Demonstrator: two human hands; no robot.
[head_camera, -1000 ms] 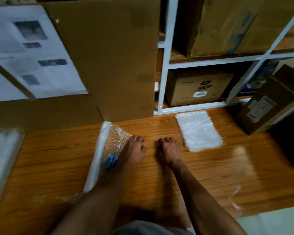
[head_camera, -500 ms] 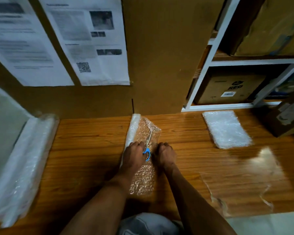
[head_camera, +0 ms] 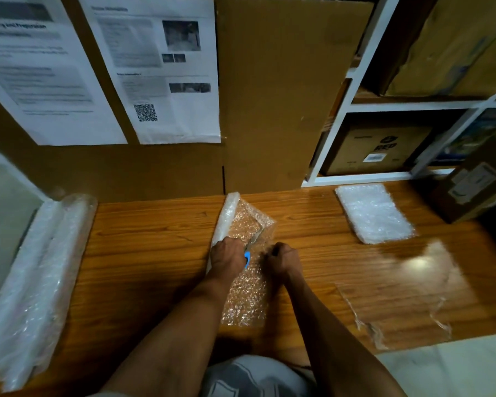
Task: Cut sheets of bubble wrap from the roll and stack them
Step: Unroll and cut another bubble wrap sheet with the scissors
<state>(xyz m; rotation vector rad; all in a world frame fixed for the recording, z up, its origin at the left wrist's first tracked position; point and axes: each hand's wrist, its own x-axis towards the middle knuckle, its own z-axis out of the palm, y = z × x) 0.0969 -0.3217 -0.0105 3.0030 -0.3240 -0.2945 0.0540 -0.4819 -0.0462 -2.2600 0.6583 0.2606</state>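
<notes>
Two hands: both are seen low at the middle of a wooden table, on a small roll of bubble wrap
Left hand: fingers are curled over the blue handle of the scissors; the handle is gripped; the blades are pointed away from the person, over the unrolled wrap
Right hand: fingers are curled; the near edge of the loose sheet appears to be pinched, though the contact is partly hidden
Small roll: laid lengthwise away from the person, its far end close to the brown cardboard panel; its loose sheet is spread flat to the right of it and toward the person, between the forearms
Stack of cut sheets: laid flat at the far right of the table, well apart from the hands, just before a white shelf frame
Large roll: laid along the left edge of the table
Clear plastic film: spread flat at the near right
Printed papers: fixed to the cardboard panel
Cardboard boxes: kept on the shelves
</notes>
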